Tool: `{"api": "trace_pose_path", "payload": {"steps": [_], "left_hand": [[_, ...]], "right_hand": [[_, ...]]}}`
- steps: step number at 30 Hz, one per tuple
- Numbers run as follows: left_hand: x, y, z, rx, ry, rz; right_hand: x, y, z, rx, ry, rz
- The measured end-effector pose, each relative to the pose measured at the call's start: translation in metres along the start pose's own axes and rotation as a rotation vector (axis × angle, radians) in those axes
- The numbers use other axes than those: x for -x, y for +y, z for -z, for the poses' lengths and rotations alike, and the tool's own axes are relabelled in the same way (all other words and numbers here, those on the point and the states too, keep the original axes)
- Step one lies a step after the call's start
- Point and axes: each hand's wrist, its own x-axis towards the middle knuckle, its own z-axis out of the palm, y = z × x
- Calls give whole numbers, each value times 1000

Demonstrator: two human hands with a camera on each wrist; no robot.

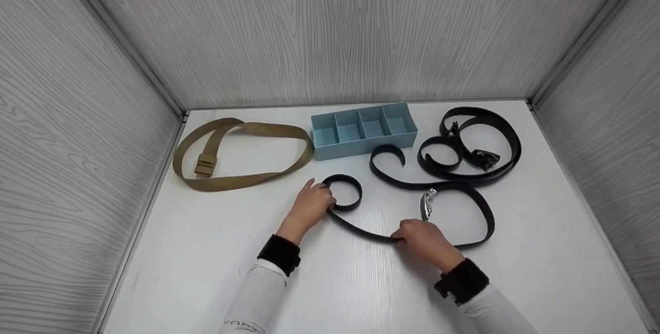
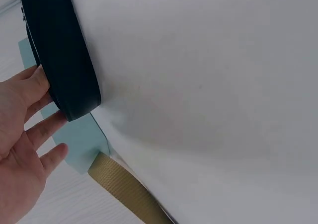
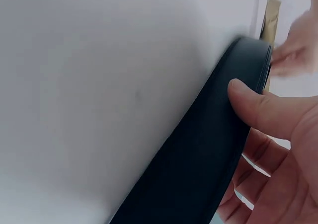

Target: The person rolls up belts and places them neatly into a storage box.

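Observation:
A black belt with a silver buckle stands on its edge on the white table. My left hand pinches it between thumb and fingers beside a small round coil at its left end; the left wrist view shows the wide black strap in that grip. Farther right, my right hand holds the belt partway along. In the right wrist view its thumb presses one face of the strap, with fingers behind. From there the belt loops round to the buckle.
Behind the hands stands a blue tray with several compartments. A tan webbing belt lies looped at the left. More black belt lies coiled at the back right, near the held belt. Grey wood-grain walls enclose the table.

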Motion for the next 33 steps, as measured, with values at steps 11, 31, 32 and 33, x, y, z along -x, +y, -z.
{"api": "trace_pose_path", "payload": {"steps": [11, 31, 32, 33], "left_hand": [[15, -11, 3, -5, 73, -139], [23, -9, -10, -6, 157, -119], [22, -6, -11, -14, 155, -109], [22, -4, -12, -24, 151, -98]], "right_hand": [[14, 19, 18, -40, -80, -141], [13, 6, 4, 287, 133, -211], [11, -1, 1, 292, 147, -223], [7, -8, -2, 288, 159, -231]]}}
